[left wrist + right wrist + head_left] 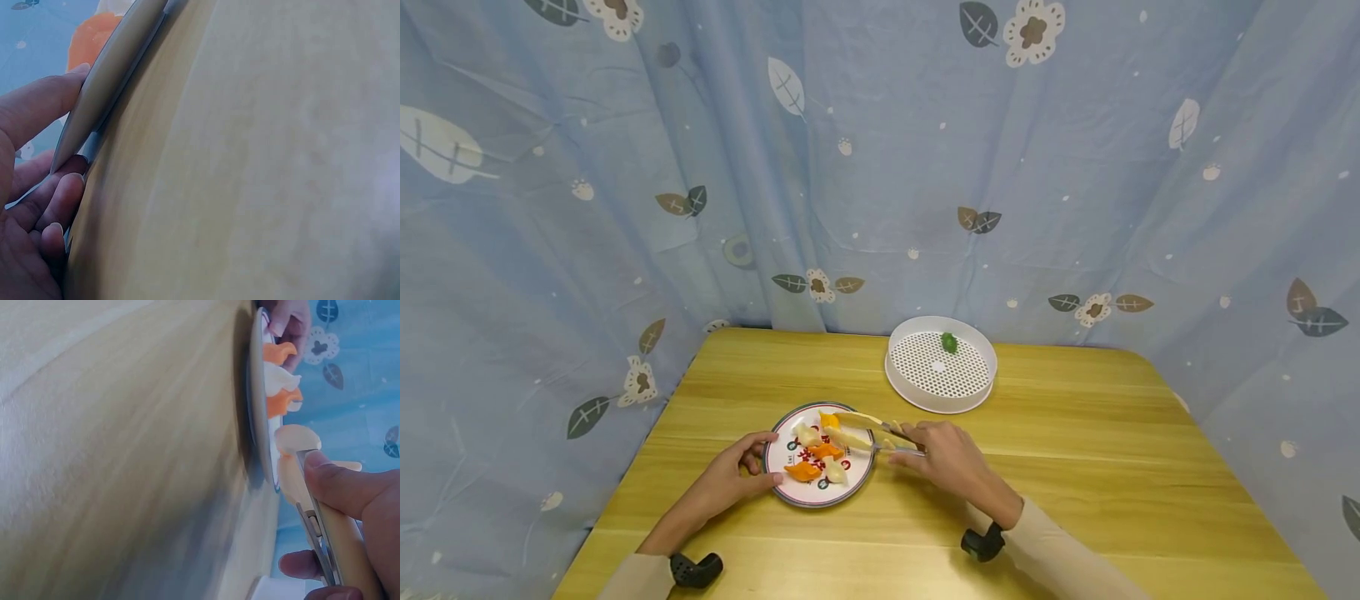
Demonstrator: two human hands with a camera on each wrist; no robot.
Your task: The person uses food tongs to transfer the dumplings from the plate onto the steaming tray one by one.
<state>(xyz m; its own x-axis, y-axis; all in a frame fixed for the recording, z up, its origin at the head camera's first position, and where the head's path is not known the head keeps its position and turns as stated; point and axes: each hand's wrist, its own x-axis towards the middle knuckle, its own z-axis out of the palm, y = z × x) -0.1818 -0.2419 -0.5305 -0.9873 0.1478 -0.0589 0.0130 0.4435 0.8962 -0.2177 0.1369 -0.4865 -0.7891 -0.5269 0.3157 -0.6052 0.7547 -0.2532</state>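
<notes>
My left hand (730,479) grips the left rim of a round plate (793,492), thumb on top and fingers under the edge in the left wrist view. On the plate lie several dumpling-shaped pieces: orange ones (802,472), pale ones (834,472) and a yellow one (830,420) near the far rim. With my right hand (951,458) I hold a pair of tongs (850,439) by its handles. Its cream-coloured ends are spread over the plate's right side, the upper one close by the yellow piece. The right wrist view shows my thumb along the tongs (340,537).
Behind the plate to the right stands a white round steamer basket (902,385) with a perforated base. A small green piece (949,342) lies in it. The wooden table (1112,467) ends at a blue patterned curtain (895,167) at the back and sides.
</notes>
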